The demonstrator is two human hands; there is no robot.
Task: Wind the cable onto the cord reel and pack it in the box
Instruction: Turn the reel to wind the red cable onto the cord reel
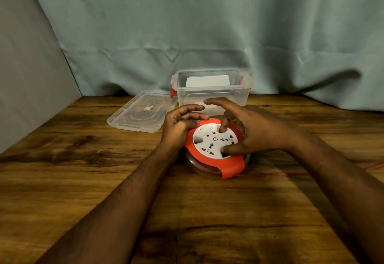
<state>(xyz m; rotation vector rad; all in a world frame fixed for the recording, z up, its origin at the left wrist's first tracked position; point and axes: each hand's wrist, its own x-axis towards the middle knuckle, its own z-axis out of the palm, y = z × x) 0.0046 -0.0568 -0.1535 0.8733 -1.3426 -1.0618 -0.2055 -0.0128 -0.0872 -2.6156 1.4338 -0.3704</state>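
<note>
Broadly, the wooden counter (83, 160) offers plenty of room on the near side of the hands and out to both flanks, while beyond them the ground narrows quickly: a clear plastic storage box (212, 91) stands open just past the fingertips, backed against a hanging blue-grey curtain (187, 25), and its loose lid (143, 111) lies flat beyond and outboard of the left hand. A grey panel (31, 66) closes the far left edge.

Between the hands sits the cord reel (216, 149), red frame up with its white socket face showing. The left hand (178, 126) has its fingers curled over the reel's red rim, gripping it. The right hand (253, 130) is spread across the white disc, one fingertip pressed into a recess and the thumb on the near edge, as if to spin it; it encloses nothing.

A reddish streak beneath the right forearm may be the cable (276, 174) trailing off; too blurred to be sure. If so, the likely troubles are a snag under that arm or uneven turns jamming the drum. A finger slipping from the recess would stall the winding, and a forward shove could knock the reel into the box or push the lid away.
</note>
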